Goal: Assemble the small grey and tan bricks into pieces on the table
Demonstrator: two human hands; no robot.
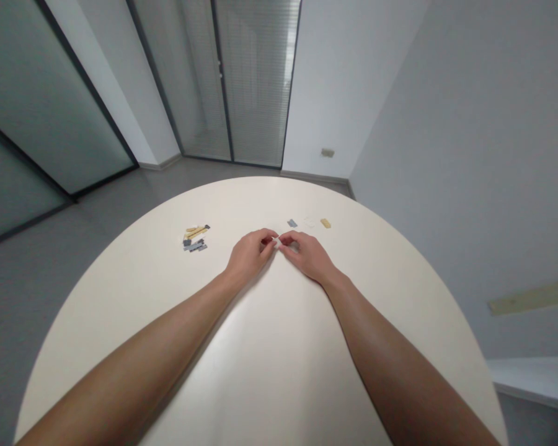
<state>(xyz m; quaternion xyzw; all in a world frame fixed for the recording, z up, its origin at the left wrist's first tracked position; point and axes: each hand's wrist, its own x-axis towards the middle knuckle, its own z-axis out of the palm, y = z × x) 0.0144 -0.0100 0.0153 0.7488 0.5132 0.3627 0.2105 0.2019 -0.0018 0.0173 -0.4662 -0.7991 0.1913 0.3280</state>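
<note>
Over the middle of the white table my left hand (250, 253) and my right hand (310, 254) meet, fingertips nearly touching. Both are closed in a pinch on one small white piece (278, 243), possibly a toy building brick; its exact shape is too small to make out, and fingers cover part of it. Just beyond my right hand lie a flat grey piece (292, 223), some white bits (309, 222) that barely stand out from the tabletop, and a tan piece (325, 223). To the left of my left hand is a loose pile of tan, grey and dark pieces (195, 246).
The round white table (270, 359) has its curved far edge beyond the pieces. Behind it stand a glass door with blinds (260, 87) and a white wall (344, 80) with a socket (327, 152). Frosted glass panels (60, 93) rise at the left.
</note>
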